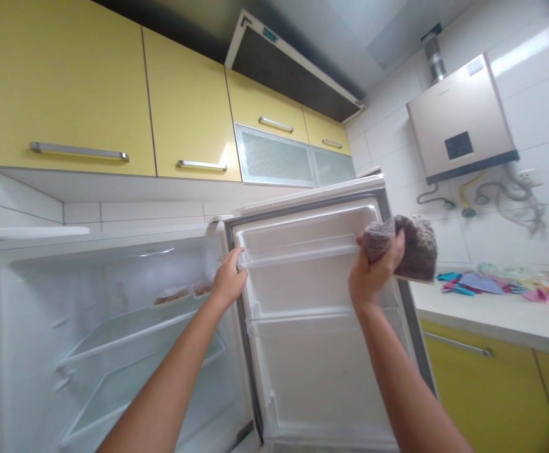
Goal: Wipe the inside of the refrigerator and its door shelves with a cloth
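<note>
A fridge stands with its door (303, 371) swung wide to the right. On the door's left side, my left hand (230, 277) is closed around the end of the clear upper door shelf (298, 253). My right hand (376, 267) grips a bunched, fuzzy brown cloth (416, 248) at the door's right edge. Its fingertips reach the right end of that same shelf, though I cannot tell whether they hold it. A lower clear door shelf (303, 322) bears nothing visible. Inside the fridge, small packs of brownish food (173, 295) rest on the upper glass shelf (128, 327).
Yellow wall cabinets (184, 100) hang overhead, beside a raised range hood panel (293, 69). A water heater (461, 119) with hoses is fixed to the right wall. Colourful cloths or bags (486, 283) lie on the white counter (505, 321) at right.
</note>
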A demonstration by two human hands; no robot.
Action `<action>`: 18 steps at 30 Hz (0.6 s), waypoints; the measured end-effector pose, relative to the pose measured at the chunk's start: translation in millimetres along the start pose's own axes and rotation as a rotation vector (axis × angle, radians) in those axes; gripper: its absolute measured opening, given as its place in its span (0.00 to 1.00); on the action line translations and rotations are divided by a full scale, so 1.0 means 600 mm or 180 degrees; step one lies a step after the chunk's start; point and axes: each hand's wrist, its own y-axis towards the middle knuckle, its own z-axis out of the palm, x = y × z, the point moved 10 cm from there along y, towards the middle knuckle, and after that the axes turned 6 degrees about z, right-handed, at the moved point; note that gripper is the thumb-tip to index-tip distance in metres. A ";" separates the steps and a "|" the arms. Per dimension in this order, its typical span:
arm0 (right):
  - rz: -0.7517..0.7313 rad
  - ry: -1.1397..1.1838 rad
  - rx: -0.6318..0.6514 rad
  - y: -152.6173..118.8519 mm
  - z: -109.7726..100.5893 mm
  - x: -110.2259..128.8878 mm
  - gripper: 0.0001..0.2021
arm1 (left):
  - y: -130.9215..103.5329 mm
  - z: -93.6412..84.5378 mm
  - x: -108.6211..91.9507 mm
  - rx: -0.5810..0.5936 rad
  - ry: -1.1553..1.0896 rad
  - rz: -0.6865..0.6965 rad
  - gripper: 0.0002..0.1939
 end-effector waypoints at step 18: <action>-0.1852 -0.1011 0.2048 -0.119 0.118 0.089 0.36 | 0.009 0.011 0.001 0.0356 0.0083 0.0241 0.26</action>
